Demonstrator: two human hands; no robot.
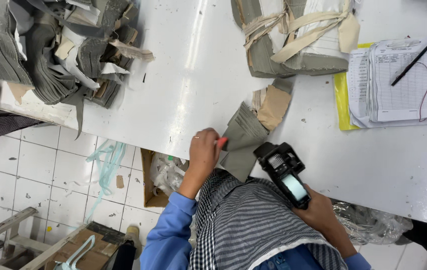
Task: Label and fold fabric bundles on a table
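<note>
A long white table (pixel 183 75) fills most of the view, running from the far left to the near right edge. On its far left lies a big loose heap of grey fabric pieces (pixel 58 47), and at the far middle a tied bundle of grey fabric (pixel 293 37) bound with cream strips. To the right rests a stack of paper forms (pixel 398 82) on a yellow board, with a black pen (pixel 412 63) across it. Near the table edge sits a small stack of grey fabric pieces (pixel 246 137) hanging partly over the edge. The left hand (pixel 204 150) pinches that stack's near left corner, fingers closed on it. The right hand (pixel 318 212), just right of the stack, is wrapped around a black label gun (pixel 284 170) whose nose points at the fabric.
</note>
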